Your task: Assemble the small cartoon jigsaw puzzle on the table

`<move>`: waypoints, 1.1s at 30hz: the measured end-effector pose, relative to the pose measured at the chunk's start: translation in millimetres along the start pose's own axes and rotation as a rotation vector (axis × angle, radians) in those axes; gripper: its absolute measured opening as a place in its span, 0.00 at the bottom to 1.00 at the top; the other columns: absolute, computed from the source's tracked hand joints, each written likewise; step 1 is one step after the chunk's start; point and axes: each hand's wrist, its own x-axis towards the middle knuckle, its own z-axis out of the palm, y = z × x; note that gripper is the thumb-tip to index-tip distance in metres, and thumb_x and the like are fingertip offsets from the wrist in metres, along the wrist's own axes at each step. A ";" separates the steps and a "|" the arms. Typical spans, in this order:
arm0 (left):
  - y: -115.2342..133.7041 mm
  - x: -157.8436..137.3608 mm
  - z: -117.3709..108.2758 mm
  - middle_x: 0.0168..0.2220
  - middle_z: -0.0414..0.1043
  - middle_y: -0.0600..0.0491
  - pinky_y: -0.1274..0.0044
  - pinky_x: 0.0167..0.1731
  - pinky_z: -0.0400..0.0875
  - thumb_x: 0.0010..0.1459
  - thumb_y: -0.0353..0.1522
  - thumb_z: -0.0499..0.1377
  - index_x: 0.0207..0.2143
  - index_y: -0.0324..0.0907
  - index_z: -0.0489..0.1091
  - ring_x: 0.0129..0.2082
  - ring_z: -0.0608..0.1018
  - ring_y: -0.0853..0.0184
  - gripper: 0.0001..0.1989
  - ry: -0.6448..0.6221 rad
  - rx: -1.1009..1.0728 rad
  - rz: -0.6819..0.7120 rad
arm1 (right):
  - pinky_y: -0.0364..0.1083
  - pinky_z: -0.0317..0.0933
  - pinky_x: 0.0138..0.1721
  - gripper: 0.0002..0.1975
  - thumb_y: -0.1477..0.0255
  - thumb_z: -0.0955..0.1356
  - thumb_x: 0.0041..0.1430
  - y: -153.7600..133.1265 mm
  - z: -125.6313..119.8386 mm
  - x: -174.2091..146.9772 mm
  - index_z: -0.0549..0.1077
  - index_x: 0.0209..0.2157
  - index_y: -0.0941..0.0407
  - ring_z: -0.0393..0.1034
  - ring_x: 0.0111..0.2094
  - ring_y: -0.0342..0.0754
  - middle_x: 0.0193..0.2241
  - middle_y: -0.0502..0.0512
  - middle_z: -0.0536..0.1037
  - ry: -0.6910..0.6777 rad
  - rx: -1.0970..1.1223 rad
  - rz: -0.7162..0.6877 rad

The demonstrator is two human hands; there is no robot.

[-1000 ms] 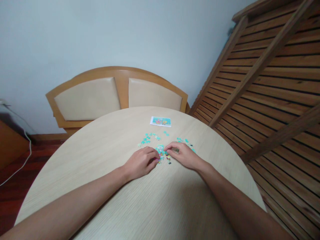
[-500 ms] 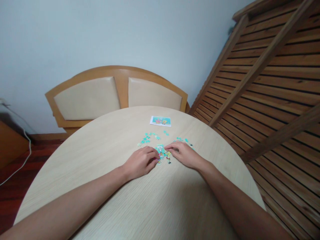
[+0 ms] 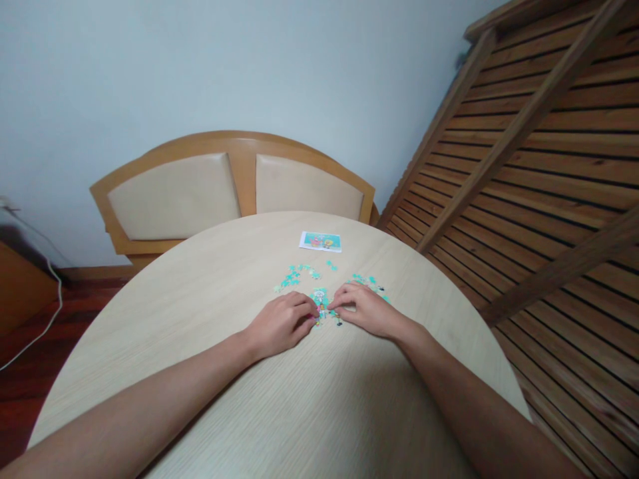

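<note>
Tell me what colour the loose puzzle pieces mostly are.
Mostly turquoise; the loose puzzle pieces show in the head view.

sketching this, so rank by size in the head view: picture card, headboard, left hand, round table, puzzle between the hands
Round table
Headboard
Left hand
Unsure, not ranked: picture card and puzzle, which is partly hidden

One view, worn on the head, looks forward and down from above the near side of the round table (image 3: 210, 286). Standoff is close; the wide frame reaches past the table's far edge to the wall (image 3: 239, 66).
</note>
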 end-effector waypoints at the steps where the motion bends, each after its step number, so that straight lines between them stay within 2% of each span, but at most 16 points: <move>1: 0.0 0.1 -0.2 0.45 0.75 0.48 0.69 0.50 0.72 0.66 0.32 0.54 0.43 0.42 0.73 0.47 0.76 0.61 0.09 0.000 0.000 -0.001 | 0.49 0.61 0.49 0.11 0.80 0.70 0.58 -0.1 0.1 0.0 0.82 0.38 0.51 0.72 0.41 0.49 0.37 0.53 0.80 -0.005 0.004 -0.010; 3: 0.0 0.1 -0.6 0.46 0.75 0.48 0.69 0.51 0.72 0.66 0.32 0.54 0.43 0.42 0.73 0.47 0.76 0.61 0.09 0.000 0.001 -0.001 | 0.50 0.61 0.50 0.15 0.81 0.68 0.58 -0.2 -0.2 -0.1 0.81 0.43 0.52 0.72 0.43 0.49 0.39 0.54 0.80 0.005 0.011 -0.022; 6: 0.3 0.0 -1.2 0.46 0.75 0.48 0.69 0.51 0.72 0.66 0.32 0.54 0.43 0.43 0.73 0.47 0.76 0.61 0.09 -0.003 0.009 -0.004 | 0.51 0.61 0.51 0.14 0.78 0.69 0.58 -0.4 -1.6 -0.6 0.79 0.45 0.53 0.72 0.44 0.50 0.41 0.55 0.81 0.049 0.000 0.000; 11: 0.1 -0.5 -0.4 0.46 0.75 0.48 0.69 0.51 0.71 0.66 0.32 0.54 0.43 0.42 0.73 0.48 0.76 0.61 0.09 -0.003 0.009 -0.001 | 0.51 0.62 0.50 0.11 0.70 0.74 0.54 -1.0 -4.5 -1.5 0.79 0.40 0.54 0.72 0.43 0.51 0.39 0.54 0.80 0.045 -0.015 0.023; 21: -0.3 -0.2 0.1 0.45 0.75 0.48 0.68 0.50 0.72 0.66 0.32 0.54 0.43 0.43 0.73 0.47 0.76 0.61 0.09 0.005 0.002 0.002 | 0.49 0.62 0.48 0.08 0.72 0.74 0.53 -4.2 -4.2 -0.4 0.78 0.38 0.55 0.73 0.41 0.50 0.37 0.53 0.81 0.024 0.084 0.057; 26: 0.0 0.3 -0.1 0.45 0.75 0.48 0.69 0.50 0.72 0.66 0.32 0.54 0.43 0.43 0.73 0.47 0.76 0.62 0.09 0.002 0.004 0.002 | 0.48 0.64 0.46 0.04 0.73 0.71 0.58 -10.3 -3.7 0.7 0.78 0.36 0.56 0.74 0.39 0.49 0.35 0.53 0.81 0.016 0.187 0.104; 33: 0.2 1.0 -0.1 0.44 0.75 0.48 0.69 0.50 0.71 0.66 0.32 0.54 0.44 0.43 0.73 0.47 0.75 0.62 0.09 -0.005 0.011 0.002 | 0.46 0.66 0.43 0.06 0.71 0.69 0.61 -13.2 -2.0 2.5 0.79 0.37 0.56 0.76 0.39 0.48 0.37 0.55 0.82 0.011 0.246 0.125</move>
